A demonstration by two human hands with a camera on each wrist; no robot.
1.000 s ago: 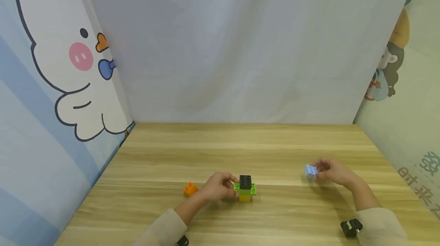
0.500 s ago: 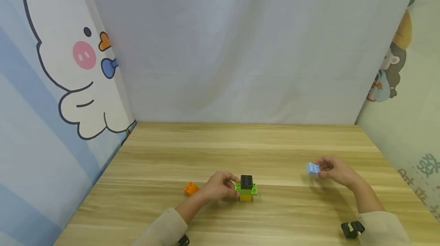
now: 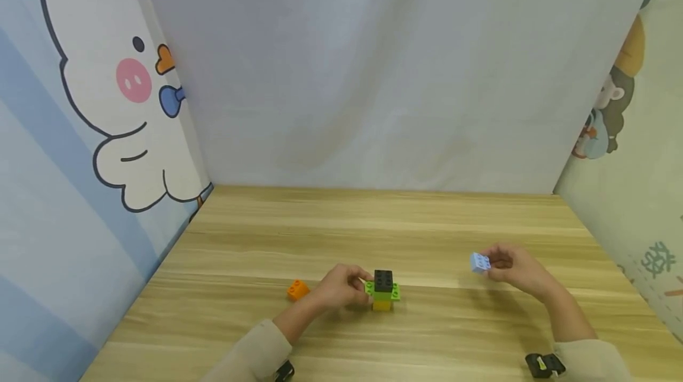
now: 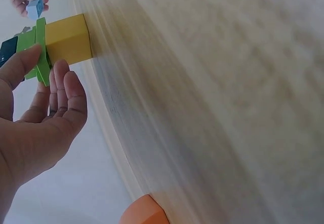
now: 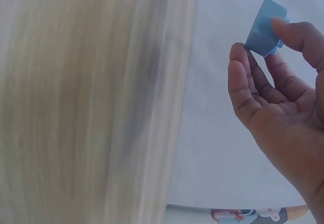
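A small stack of toy building bricks [image 3: 382, 282] stands upright on the wooden table, black on top, green below with studded wings, and a yellow brick [image 4: 68, 37] at the bottom. My left hand [image 3: 340, 288] pinches the green wing on its left side between thumb and fingers. Off to the right, my right hand [image 3: 514, 266] grips a light blue brick [image 5: 264, 29] by its edge, thumb on one side and fingertips on the other. In the right wrist view this brick is raised above the table, tilted.
An orange brick [image 3: 297, 290] lies on the table [image 3: 341, 228], left of my left hand. A pale curtain [image 3: 363, 73] hangs behind the table's back edge. Printed cloths flank both sides, one with a white cartoon animal [image 3: 101, 103].
My right hand has shifted slightly left with the light blue brick, which has turned a little. My left hand stays on the brick stack. The head view has moved slightly.
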